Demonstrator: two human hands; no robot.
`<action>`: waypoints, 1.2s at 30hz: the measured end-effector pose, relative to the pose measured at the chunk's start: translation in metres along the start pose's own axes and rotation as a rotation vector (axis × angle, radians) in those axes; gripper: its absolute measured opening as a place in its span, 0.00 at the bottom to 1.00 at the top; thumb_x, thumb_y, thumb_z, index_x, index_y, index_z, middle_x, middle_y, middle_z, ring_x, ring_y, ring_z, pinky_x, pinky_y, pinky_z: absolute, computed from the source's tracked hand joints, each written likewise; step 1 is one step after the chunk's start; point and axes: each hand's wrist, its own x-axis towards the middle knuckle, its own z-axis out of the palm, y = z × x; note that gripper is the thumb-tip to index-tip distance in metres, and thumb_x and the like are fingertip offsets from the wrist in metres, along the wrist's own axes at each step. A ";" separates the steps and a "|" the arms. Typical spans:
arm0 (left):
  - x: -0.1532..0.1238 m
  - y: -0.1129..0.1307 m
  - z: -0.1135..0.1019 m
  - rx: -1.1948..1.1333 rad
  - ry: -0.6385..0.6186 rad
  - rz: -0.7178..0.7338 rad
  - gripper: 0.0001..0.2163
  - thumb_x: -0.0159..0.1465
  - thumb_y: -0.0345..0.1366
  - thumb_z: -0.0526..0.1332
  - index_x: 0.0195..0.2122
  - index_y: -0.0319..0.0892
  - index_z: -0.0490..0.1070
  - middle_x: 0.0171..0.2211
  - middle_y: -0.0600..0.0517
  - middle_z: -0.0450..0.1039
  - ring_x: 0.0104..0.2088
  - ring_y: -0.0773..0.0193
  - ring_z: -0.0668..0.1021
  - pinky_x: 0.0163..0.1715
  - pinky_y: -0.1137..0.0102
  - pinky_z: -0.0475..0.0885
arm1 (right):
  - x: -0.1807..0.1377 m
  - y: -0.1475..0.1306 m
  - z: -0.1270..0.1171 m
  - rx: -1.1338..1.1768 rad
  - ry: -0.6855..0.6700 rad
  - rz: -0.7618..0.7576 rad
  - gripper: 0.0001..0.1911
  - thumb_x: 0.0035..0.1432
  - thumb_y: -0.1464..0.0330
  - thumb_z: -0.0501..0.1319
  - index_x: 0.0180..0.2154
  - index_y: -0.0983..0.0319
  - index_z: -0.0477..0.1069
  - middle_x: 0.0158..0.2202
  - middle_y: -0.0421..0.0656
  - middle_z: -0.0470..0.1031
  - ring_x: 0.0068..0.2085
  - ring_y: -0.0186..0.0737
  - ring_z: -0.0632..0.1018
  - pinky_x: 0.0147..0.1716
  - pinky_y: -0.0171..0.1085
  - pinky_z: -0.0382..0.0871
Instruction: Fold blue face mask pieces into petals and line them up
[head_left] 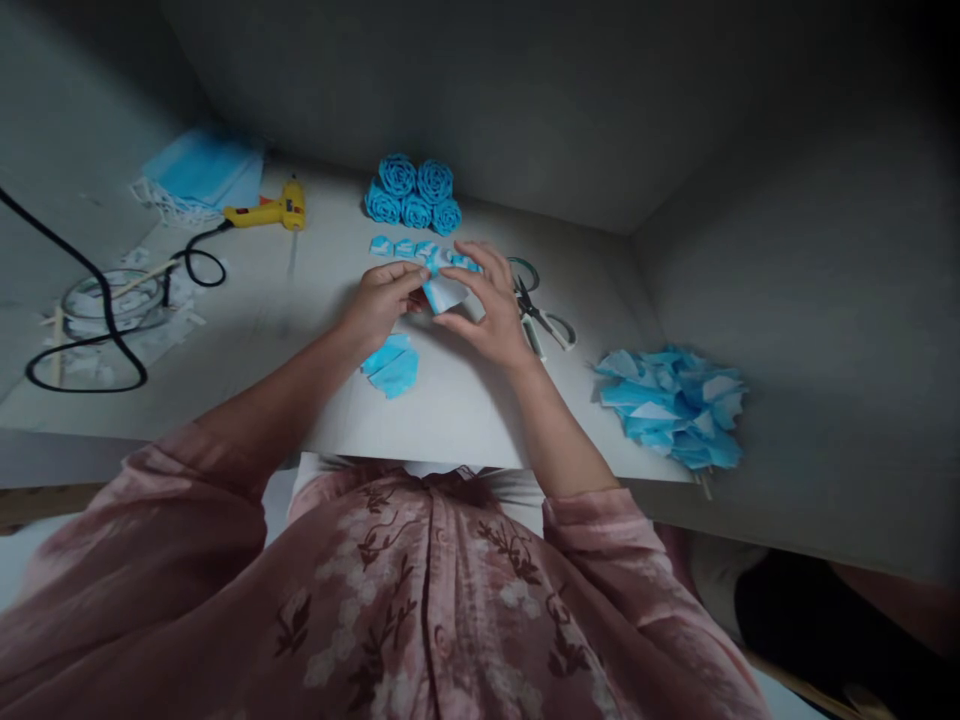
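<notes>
Partly hidden: blue-white piece [448, 294], gripped by left fingers [403, 277], right fingers [469, 281]; blue bits [404, 248] behind part-covered.

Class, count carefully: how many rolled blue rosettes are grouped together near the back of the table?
5: two in the picture's upper row, the upper left rosette and upper right rosette; three below, the lower left rosette, lower middle rosette and lower right rosette. Others may be hidden behind.

Person's wearing a dusty pink button-up shirt [390, 600] that fills the bottom of the frame, with dark brownish leaf sprigs [508, 545] and pale blotchy flowers [330, 630]. Placket [429, 580] runs down the middle, sleeves end around the elbows, left hand [384, 302] and right hand [493, 305] bare.
</notes>
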 end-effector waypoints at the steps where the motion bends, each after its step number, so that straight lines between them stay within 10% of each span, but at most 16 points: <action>1: 0.000 0.000 0.000 -0.009 -0.001 -0.017 0.06 0.62 0.31 0.69 0.29 0.40 0.76 0.23 0.55 0.73 0.25 0.68 0.75 0.28 0.73 0.69 | 0.000 0.000 -0.003 -0.018 -0.039 -0.014 0.31 0.64 0.40 0.64 0.62 0.48 0.74 0.71 0.45 0.69 0.74 0.58 0.66 0.74 0.67 0.56; 6: 0.001 -0.001 0.000 -0.041 -0.032 -0.064 0.06 0.61 0.33 0.70 0.30 0.40 0.75 0.23 0.54 0.73 0.25 0.67 0.76 0.30 0.71 0.71 | 0.001 -0.001 -0.008 -0.033 -0.065 -0.039 0.26 0.70 0.52 0.62 0.66 0.45 0.69 0.74 0.42 0.65 0.76 0.57 0.62 0.76 0.68 0.53; 13: -0.003 -0.004 0.003 0.007 -0.089 -0.057 0.10 0.62 0.34 0.72 0.26 0.40 0.74 0.23 0.53 0.72 0.25 0.68 0.75 0.28 0.71 0.69 | 0.000 -0.002 0.002 -0.026 -0.053 -0.089 0.11 0.70 0.66 0.59 0.47 0.50 0.79 0.67 0.38 0.73 0.72 0.53 0.68 0.72 0.64 0.63; 21: 0.005 -0.001 -0.005 -0.025 0.017 0.037 0.11 0.63 0.39 0.75 0.31 0.41 0.76 0.25 0.54 0.76 0.26 0.69 0.77 0.30 0.73 0.70 | 0.002 -0.011 -0.006 -0.004 0.197 -0.030 0.15 0.75 0.60 0.53 0.55 0.54 0.74 0.55 0.47 0.80 0.59 0.51 0.77 0.63 0.55 0.71; 26: 0.004 -0.002 -0.005 -0.043 0.038 0.026 0.13 0.64 0.42 0.75 0.33 0.40 0.75 0.28 0.53 0.78 0.29 0.68 0.79 0.33 0.73 0.71 | 0.000 -0.024 0.004 -0.027 0.285 0.180 0.23 0.76 0.48 0.51 0.43 0.57 0.74 0.40 0.47 0.80 0.45 0.50 0.79 0.51 0.50 0.73; 30: 0.005 -0.006 -0.004 -0.088 0.051 0.008 0.13 0.63 0.43 0.75 0.34 0.41 0.75 0.29 0.53 0.78 0.30 0.68 0.79 0.34 0.72 0.72 | -0.005 -0.027 0.016 0.100 0.266 0.381 0.28 0.75 0.42 0.47 0.41 0.56 0.70 0.36 0.44 0.80 0.41 0.46 0.80 0.49 0.47 0.74; 36: 0.005 -0.011 -0.003 -0.103 0.065 -0.028 0.12 0.66 0.44 0.73 0.36 0.43 0.74 0.30 0.54 0.78 0.32 0.66 0.81 0.35 0.72 0.73 | -0.008 -0.024 0.029 0.108 0.141 0.298 0.30 0.64 0.38 0.62 0.50 0.55 0.71 0.45 0.44 0.82 0.45 0.46 0.83 0.57 0.49 0.74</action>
